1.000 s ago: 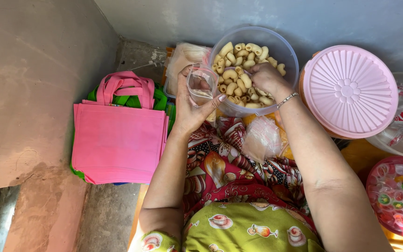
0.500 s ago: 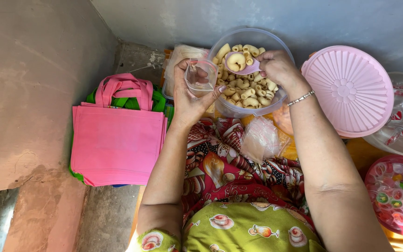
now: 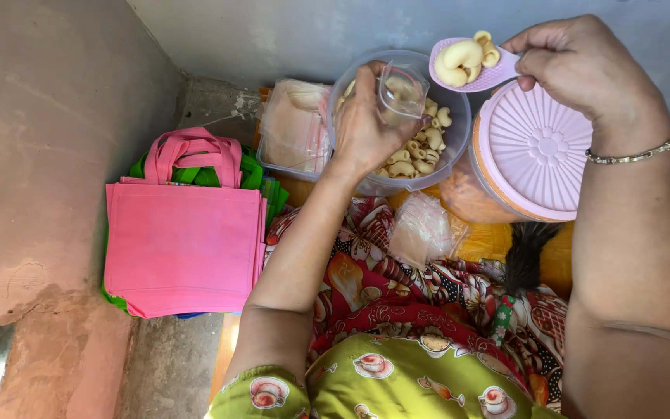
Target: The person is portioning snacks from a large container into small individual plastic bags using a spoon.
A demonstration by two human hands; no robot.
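My left hand (image 3: pixel 362 128) holds a small clear plastic bag (image 3: pixel 402 91) open over a clear round tub (image 3: pixel 347 85) of pale curled crackers (image 3: pixel 424 151). My right hand (image 3: pixel 579 66) is raised above and to the right of the bag, gripping a small pink scoop (image 3: pixel 486 76) loaded with a few crackers. The scoop hovers just right of the bag's mouth, above the tub's far rim.
A pink ribbed lid (image 3: pixel 540 151) covers an orange-filled container to the right of the tub. A stack of clear bags (image 3: pixel 424 229) lies on my patterned lap cloth. A box of plastic bags (image 3: pixel 292 124) and pink tote bags (image 3: pixel 184 233) sit on the floor at left.
My right hand lifted the filled scoop out of the tub and up to the right. My left hand moved the bag right, over the tub. The view shifted.
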